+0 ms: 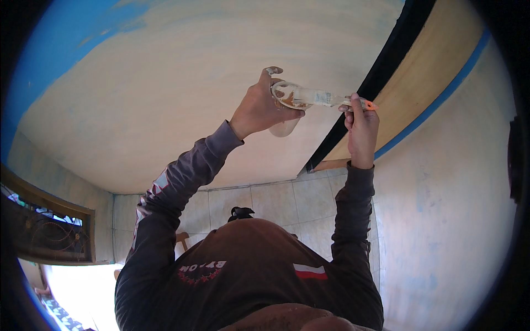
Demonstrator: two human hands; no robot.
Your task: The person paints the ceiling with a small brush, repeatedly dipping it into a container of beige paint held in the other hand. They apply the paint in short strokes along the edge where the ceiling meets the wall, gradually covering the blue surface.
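My left hand is wrapped round a pale plastic cup, its rim smeared with cream paint. Across the mouth of the cup lies a paintbrush with paint-caked sides and an orange handle end. My right hand is closed on the brush handle, to the right of the cup. The bristle end is over or in the cup's opening; how deep it sits I cannot tell. Both hands are raised before a wall coated in cream paint.
Blue paint shows at the wall's upper left. A dark post and a blue-edged wooden panel stand at the right. Pale floor tiles lie below, and a window with a dark grille is at the lower left.
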